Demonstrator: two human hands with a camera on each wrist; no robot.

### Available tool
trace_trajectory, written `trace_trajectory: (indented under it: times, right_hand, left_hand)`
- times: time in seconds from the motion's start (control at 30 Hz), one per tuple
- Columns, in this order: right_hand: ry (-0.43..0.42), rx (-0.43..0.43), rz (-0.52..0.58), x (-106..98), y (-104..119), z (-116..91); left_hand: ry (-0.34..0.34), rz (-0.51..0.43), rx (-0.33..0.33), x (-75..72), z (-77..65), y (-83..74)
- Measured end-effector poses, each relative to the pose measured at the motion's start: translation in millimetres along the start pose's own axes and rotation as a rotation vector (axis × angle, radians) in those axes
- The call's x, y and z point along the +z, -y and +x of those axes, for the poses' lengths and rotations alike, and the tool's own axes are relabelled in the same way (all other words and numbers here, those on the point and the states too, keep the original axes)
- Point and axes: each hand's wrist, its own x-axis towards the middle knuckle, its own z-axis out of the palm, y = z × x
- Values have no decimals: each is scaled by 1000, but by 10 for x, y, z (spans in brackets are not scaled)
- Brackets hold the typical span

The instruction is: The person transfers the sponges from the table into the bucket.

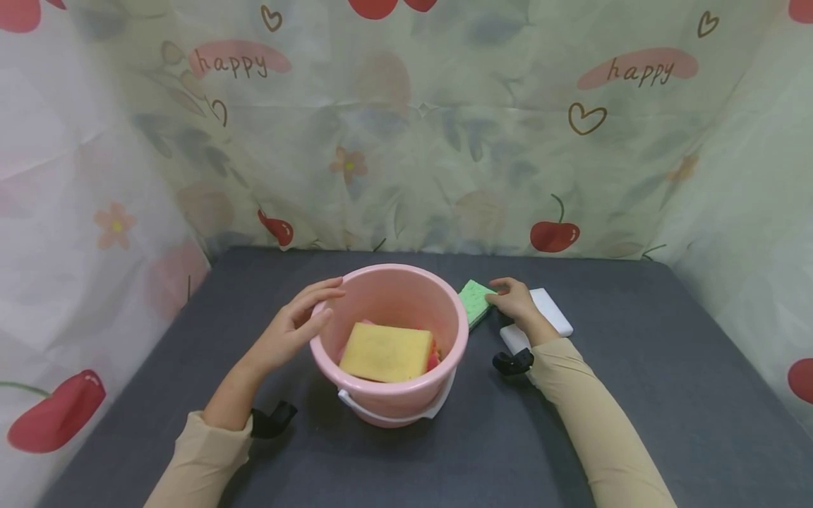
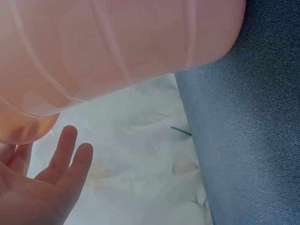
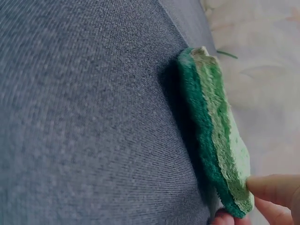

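Observation:
A pink bucket [image 1: 394, 398] with a white handle stands on the dark table. Inside it, a yellow sponge [image 1: 387, 353] lies on top of red and pink items that are mostly covered. My left hand [image 1: 288, 335] rests at the bucket's left rim with its fingers loosely spread; the left wrist view shows two fingers [image 2: 70, 154] apart from the pink wall. To the right of the bucket, my right hand [image 1: 516, 302] pinches the near end of a green sponge [image 3: 225, 131] between thumb and fingers. The sponge has a darker green scouring layer underneath, tilted close over the cloth.
A white block [image 1: 551, 312] lies just right of my right hand, and another white piece [image 1: 514, 339] shows partly under the wrist. Patterned fabric walls [image 1: 419, 141] enclose the dark tabletop [image 1: 641, 367] at the back and both sides.

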Motion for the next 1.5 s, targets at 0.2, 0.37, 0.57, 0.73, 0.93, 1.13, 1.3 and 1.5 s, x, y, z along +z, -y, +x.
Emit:
trace_trajectory:
  times: [0.2, 0.37, 0.57, 0.73, 0.93, 1.13, 1.3, 1.5]
  right_hand:
    - [-14, -36, 40, -45, -10, -24]
    - [-17, -61, 80, -77, 0, -64]
    - [-24, -63, 117, -105, 25, -109]
    - [-16, -66, 128, -140, 42, -143]
    - [-7, -74, 137, -178, 57, -170]
    - [0, -70, 141, -219, 62, -196]
    - [-17, -70, 143, -252, 71, -226]
    - [-35, -97, 123, -279, 90, -262]
  left_hand:
    - [0, -6, 1, -4, 3, -1]
    - [-1, -8, 8, -4, 4, 7]
    - [-1, -1, 5, -2, -1, 4]
    - [1, -7, 2, 1, -2, 8]
    - [1, -13, 3, 3, -2, 17]
    - [3, -11, 4, 4, -2, 25]
    - [2, -10, 3, 4, -3, 9]
    - [0, -10, 8, 3, 1, 8]
